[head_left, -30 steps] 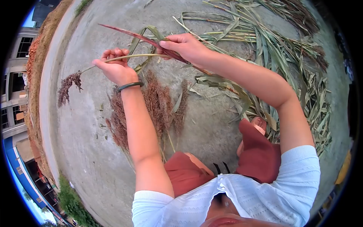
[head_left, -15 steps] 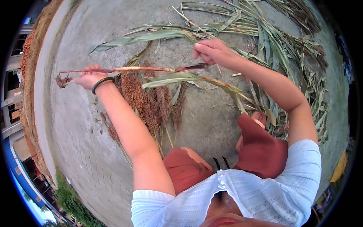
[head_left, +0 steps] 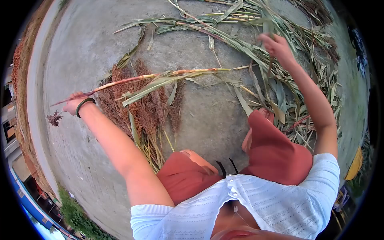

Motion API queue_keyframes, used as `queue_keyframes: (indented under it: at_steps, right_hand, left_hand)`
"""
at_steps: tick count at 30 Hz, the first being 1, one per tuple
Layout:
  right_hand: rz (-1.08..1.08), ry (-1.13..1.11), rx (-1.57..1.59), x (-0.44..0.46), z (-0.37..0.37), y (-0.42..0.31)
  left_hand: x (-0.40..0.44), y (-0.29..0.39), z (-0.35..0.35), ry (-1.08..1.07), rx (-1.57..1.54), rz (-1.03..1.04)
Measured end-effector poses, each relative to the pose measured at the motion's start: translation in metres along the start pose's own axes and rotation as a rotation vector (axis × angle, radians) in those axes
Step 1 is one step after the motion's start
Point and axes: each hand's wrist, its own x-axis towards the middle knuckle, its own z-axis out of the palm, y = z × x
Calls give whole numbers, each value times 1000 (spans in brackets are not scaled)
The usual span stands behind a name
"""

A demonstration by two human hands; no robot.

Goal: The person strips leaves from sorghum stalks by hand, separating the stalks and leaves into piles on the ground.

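Note:
At the left, my left hand (head_left: 74,103) is closed around the thin upper end of a sorghum stalk (head_left: 144,77). Its small brown seed head (head_left: 54,119) droops beyond my fingers, and the bare reddish-yellow cane stretches right across the view. My right hand (head_left: 277,49) is up at the right, over the leafy pile, its fingers closed on a leaf (head_left: 269,27) that is blurred by motion. Under the stalk lies a bundle of cut sorghum heads (head_left: 138,106), reddish brown, with their stems toward my knees.
Green stalks and leaves (head_left: 236,38) spread over the concrete ground (head_left: 208,120) at the upper right. Loose leaf litter (head_left: 308,108) is heaped beside my foot (head_left: 267,115). More dark seed heads (head_left: 316,14) lie at the far top right.
My right hand has moved right, away from the stalk, and the long leaf no longer stretches left from it. My left hand has shifted left and down with the stalk.

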Motion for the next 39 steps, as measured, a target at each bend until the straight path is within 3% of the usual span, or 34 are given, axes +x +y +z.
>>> queue_keyframes:
  at_steps: [2, 5, 7, 10, 13, 16, 17, 18, 19, 22, 24, 25, 27, 28, 29, 30, 32, 34, 36, 39]
  right_hand:
    - [-242, -169, -204, 6, 79, -26]
    - [-1087, -354, -446, 5, 217, -65]
    - [-1425, -325, -625, 2, 273, -68]
    - [-1473, -262, -1007, -4, 314, -55]
    - [-1613, -359, -898, 4, 315, -39]
    - [-1556, -735, -760, -6, 285, -4]
    - [-1538, -772, -790, -9, 263, 9]
    - [-1520, -808, -821, -14, 237, 24]
    - [-1466, -838, -859, -16, 209, 40]
    - [-1012, -763, -1074, -32, 97, 111]
    - [-664, -712, -1347, -60, -9, 147]
    - [-367, -605, -1477, -79, -60, 157]
    - [-219, -150, -1415, -121, -153, 160]
    - [17, 124, -1459, -141, -200, 173]
    - [118, 421, -1380, -165, -227, 167]
    - [273, 588, -1465, -185, -276, 188]
    - [681, 458, -1556, -231, -332, 190]
    - [864, 215, -1647, -272, -381, 207]
    - [1052, 312, -1561, -268, -380, 190]
    - [899, 534, -1553, -236, -424, 210]
  left_hand:
    - [-33, 7, 20, -47, -14, 41]
    - [-42, 27, 22, -126, -18, 70]
    - [-56, 37, 25, -116, 11, 111]
    - [-67, 45, 26, -106, -5, 145]
    - [-68, 45, 27, -86, -24, 160]
    - [-45, 40, 18, 40, 146, 226]
    - [-35, 42, 17, -11, -88, 122]
    - [-24, 40, 10, -22, -95, 109]
    - [-13, 35, 2, -33, -100, 96]
    - [-6, 36, -15, 35, -130, 89]
    - [47, 45, -42, 40, -139, 72]
    - [66, 48, -55, -79, -206, 22]
    - [109, 58, -82, -316, -337, -68]
    - [118, 61, -87, -402, -383, -117]
    - [116, 67, -83, -469, -429, -171]
    - [108, 76, -74, -510, -470, -212]
    - [93, 109, -50, -591, -541, -266]
    - [104, 158, -35, -720, -536, -224]
    - [155, 229, -33, -986, -493, -97]
    - [113, 346, -11, -763, -200, 304]
